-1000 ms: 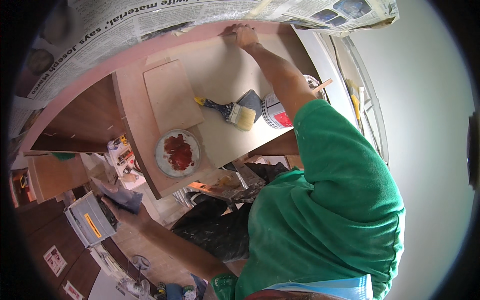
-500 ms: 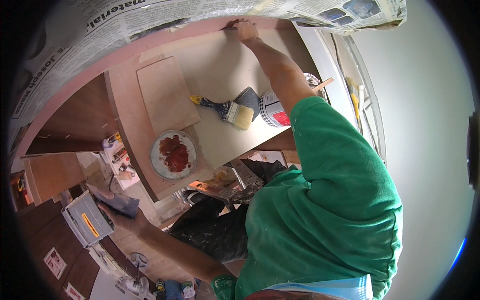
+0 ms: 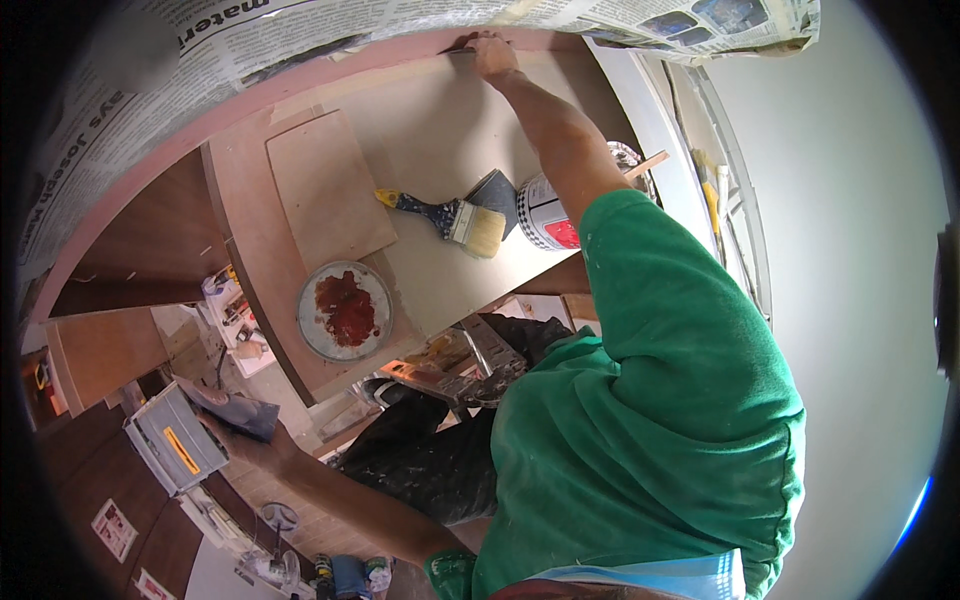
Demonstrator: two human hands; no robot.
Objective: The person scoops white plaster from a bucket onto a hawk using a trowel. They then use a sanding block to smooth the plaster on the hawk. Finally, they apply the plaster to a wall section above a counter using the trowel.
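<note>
My right hand (image 3: 494,56) reaches to the back of the cabinet top. Its fingers are closed on a thin dark flat piece (image 3: 458,50), pressed against the pink strip (image 3: 400,54) below the newspaper. At the lower left, my left hand (image 3: 248,446) holds a dark grey flat piece (image 3: 245,412), its kind unclear. A grey box with a yellow label (image 3: 176,440) appears beside that hand; whether they touch, I cannot tell. Between my arms lie a wide paintbrush (image 3: 478,229) with a yellow-tipped handle and a round lid (image 3: 310,320) smeared with red-brown paste.
A paint can (image 3: 545,218) with a wooden stick (image 3: 648,165) stands by my right arm. A thin board (image 3: 330,188) and a dark sheet (image 3: 496,192) lie on the cabinet top (image 3: 440,290). Newspaper (image 3: 420,18) covers the area above. Tools sit on a shelf (image 3: 236,312) lower left.
The view has shifted very slightly, so the cabinet top and its items sit a little further left and up. Both hands keep nearly the same places and grips.
</note>
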